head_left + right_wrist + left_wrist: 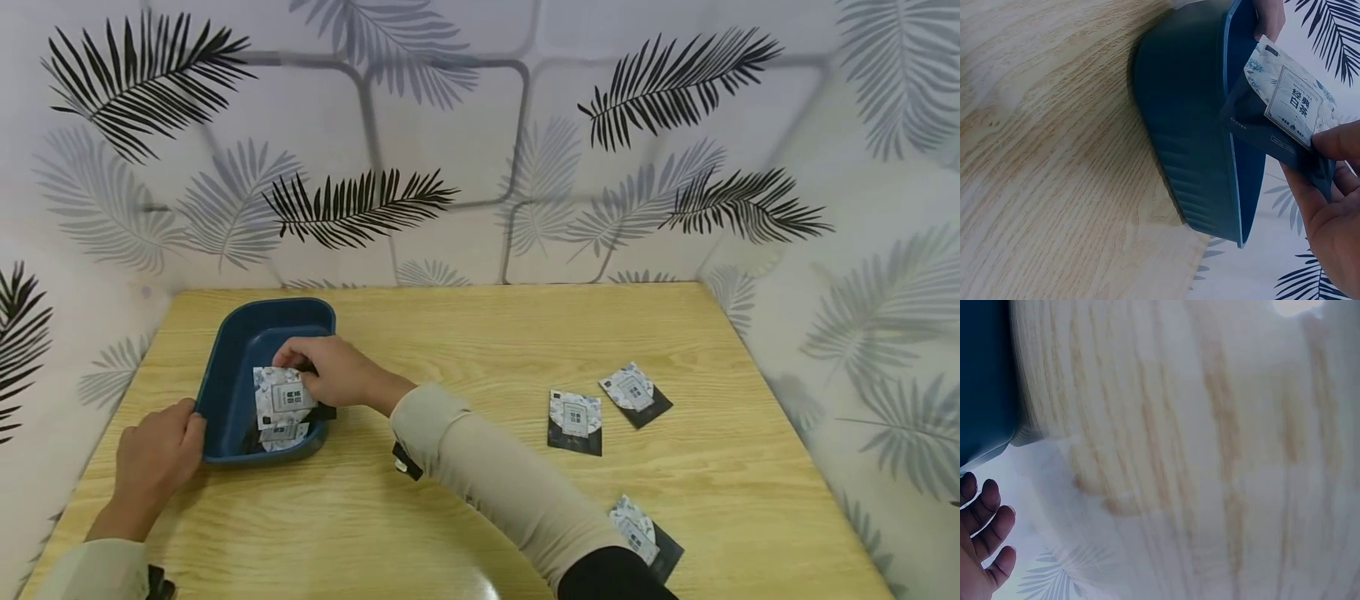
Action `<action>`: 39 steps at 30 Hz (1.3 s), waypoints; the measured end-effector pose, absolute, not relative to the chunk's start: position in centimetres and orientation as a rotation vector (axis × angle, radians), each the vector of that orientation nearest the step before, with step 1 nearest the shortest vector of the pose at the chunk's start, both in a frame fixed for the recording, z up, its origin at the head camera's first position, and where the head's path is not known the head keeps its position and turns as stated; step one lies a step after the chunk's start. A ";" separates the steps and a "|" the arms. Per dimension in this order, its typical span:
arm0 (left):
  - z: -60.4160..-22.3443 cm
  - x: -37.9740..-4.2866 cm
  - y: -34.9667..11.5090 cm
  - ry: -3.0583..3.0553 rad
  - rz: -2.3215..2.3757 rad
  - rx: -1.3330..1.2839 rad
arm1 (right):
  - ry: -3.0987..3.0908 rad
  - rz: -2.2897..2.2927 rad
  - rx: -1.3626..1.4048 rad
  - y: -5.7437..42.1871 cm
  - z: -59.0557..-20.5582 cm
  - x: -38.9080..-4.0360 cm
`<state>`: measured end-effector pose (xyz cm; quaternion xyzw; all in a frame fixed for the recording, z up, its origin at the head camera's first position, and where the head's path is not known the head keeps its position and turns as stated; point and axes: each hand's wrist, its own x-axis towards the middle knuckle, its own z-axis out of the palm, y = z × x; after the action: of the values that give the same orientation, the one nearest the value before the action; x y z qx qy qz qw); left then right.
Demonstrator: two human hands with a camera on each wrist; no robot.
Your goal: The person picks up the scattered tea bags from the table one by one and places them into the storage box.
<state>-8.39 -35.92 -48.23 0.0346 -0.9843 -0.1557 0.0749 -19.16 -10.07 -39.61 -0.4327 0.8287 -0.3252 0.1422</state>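
Observation:
My right hand (pixel 337 375) pinches a tea packet (pixel 285 396) above the near right part of a dark blue plastic bin (pixel 217 383). In the right wrist view the packet (pixel 1294 103) is tilted, its white floral label towards the camera and its dark lower part over the rim. Another packet (pixel 283 437) lies in the bin below it. My left hand (pixel 157 454) holds the bin's left rim near the front corner, its thumb at the edge. Its fingers (pixel 991 525) show beside the bin's outer wall in the left wrist view.
To the right on the wooden table (pixel 465 333) lie three similar packets: one (pixel 575 422) in the middle, one (pixel 636 394) farther back, one (pixel 647 537) near the front. A small black object (pixel 406 461) shows beside the right sleeve. A leaf-patterned curtain (pixel 450 142) hangs behind.

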 end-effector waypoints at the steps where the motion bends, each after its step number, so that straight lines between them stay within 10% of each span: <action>1: -48.2 -8.4 -35.9 -2.955 -0.470 0.104 | 2.399 -0.921 -1.254 -10.1 -39.7 -19.2; 39: -48.5 -8.4 -35.8 -2.867 -0.450 0.105 | 2.532 -0.474 -1.325 -12.6 -42.1 -18.8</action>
<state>-8.42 -35.79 -48.45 0.0358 -0.9803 -0.1539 0.1185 -18.81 -12.60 -42.13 -0.4540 0.8675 -0.1623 0.1222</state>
